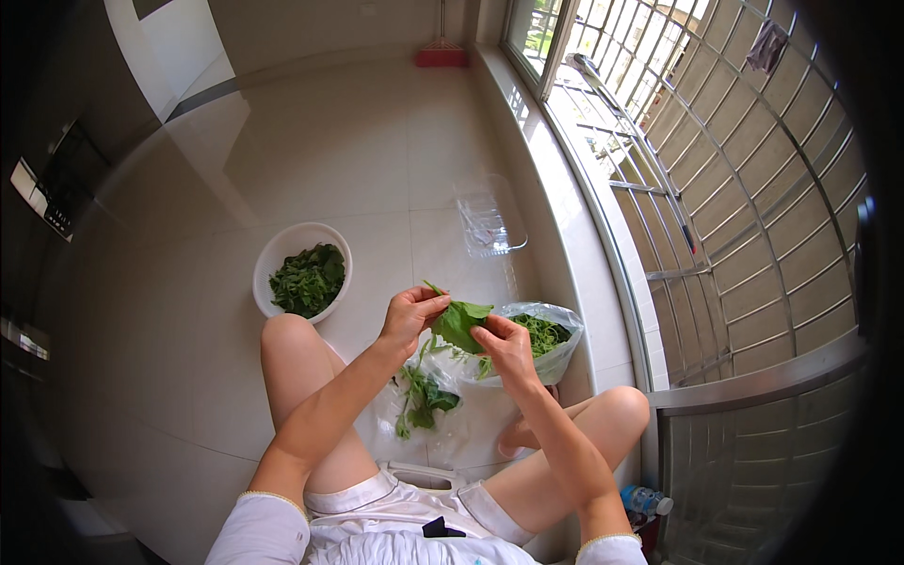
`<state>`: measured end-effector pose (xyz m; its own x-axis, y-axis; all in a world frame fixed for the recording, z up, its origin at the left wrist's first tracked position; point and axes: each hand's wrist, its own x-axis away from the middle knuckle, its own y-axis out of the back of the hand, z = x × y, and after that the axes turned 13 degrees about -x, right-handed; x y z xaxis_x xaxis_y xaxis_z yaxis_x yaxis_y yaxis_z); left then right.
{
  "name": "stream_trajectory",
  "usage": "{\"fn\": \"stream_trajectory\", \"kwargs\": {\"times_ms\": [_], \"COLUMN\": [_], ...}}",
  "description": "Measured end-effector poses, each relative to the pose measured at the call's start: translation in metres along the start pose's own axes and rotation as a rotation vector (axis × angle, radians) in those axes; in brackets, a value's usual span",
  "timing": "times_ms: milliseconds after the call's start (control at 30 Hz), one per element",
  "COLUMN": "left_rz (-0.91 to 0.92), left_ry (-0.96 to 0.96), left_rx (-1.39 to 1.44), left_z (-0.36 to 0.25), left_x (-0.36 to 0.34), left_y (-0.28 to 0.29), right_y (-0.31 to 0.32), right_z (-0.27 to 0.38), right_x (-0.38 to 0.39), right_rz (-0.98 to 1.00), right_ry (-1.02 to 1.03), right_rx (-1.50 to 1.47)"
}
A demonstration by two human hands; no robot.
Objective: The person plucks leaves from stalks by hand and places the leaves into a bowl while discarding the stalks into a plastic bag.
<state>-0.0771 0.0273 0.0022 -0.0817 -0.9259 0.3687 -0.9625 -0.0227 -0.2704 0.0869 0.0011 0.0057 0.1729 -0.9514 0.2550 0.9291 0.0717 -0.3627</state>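
Between my two hands a broad green leaf (458,325) is held up in front of my knees. My left hand (411,315) pinches its stem end. My right hand (506,348) grips the leaf's other side between thumb and fingers. Just below lies a small heap of leafy green stems (424,395) on a clear plastic sheet. Beyond my right hand, a clear plastic bag (562,358) stands with its mouth spread, holding more greens (540,334). To the left, a white bowl (264,273) contains a pile of dark green leaves (308,281).
A clear plastic tray (490,226) lies on the tiled floor (348,141) ahead. Along the right runs a window ledge (537,160) with a metal grille (734,188). A red broom (442,55) leans at the far wall. Near my right thigh lies a plastic bottle (647,501).
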Motion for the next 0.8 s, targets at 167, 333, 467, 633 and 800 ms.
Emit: {"fn": "stream_trajectory", "kwargs": {"times_ms": [167,333,467,633,800], "left_rz": [0.048,0.073,0.065,0.065,-0.002], "left_ry": [-0.016,-0.039,0.012,0.06,0.087], "left_rx": [0.007,0.031,0.082,0.163,0.239], "left_z": [-0.002,-0.002,-0.002,-0.001,-0.007], "left_x": [0.003,0.003,0.001,-0.002,-0.006], "left_y": [-0.002,-0.003,0.002,-0.003,-0.002], "right_y": [0.005,0.009,0.01,0.013,0.033], "right_z": [-0.005,-0.01,-0.001,0.014,0.021], "right_x": [-0.007,-0.011,-0.012,-0.012,-0.015], "right_rz": [-0.023,-0.043,0.031,0.098,0.069], "right_ry": [-0.07,-0.194,-0.209,-0.178,0.022], "right_rx": [-0.183,-0.419,-0.577,-0.641,-0.684]}}
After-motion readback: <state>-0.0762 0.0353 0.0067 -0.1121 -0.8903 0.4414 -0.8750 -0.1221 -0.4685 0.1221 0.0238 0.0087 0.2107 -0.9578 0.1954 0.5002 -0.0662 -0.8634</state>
